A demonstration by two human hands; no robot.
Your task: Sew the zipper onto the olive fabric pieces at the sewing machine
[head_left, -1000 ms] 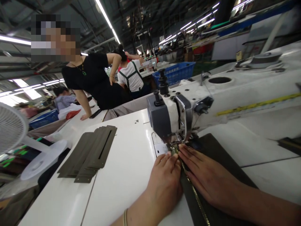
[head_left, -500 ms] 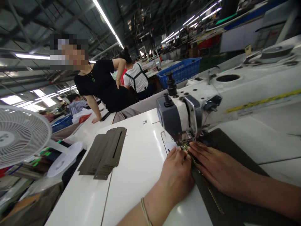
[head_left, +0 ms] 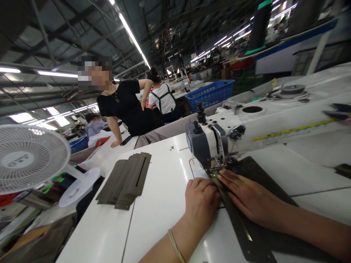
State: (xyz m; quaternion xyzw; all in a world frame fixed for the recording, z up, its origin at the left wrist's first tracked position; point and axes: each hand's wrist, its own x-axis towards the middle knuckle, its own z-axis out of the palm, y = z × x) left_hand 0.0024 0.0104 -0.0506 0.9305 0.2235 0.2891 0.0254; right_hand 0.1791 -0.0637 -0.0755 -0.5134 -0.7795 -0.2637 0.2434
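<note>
My left hand (head_left: 203, 199) has its fingers curled at the left edge of a dark olive fabric panel (head_left: 259, 173), just in front of the sewing machine's presser foot (head_left: 218, 167). My right hand (head_left: 248, 197) lies flat on the panel, fingers stretched toward the foot. Between my hands runs a zipper with gold-coloured teeth (head_left: 249, 235), largely hidden by a dark olive strip (head_left: 237, 232) along it. The sewing machine (head_left: 201, 144) stands beyond my fingertips, with the panel's far end beside its needle area.
A stack of slotted olive pieces (head_left: 124, 180) lies left on the white table (head_left: 161, 204). A white fan (head_left: 30, 160) stands at far left. Scissors (head_left: 338, 111) and a yellow measuring tape (head_left: 296, 129) are at right. A person in black (head_left: 130, 106) leans on the table behind.
My left hand has drawn back slightly from the presser foot and its fingers curl more. The olive strip now covers much of the zipper, which was exposed before. The view has shifted a little.
</note>
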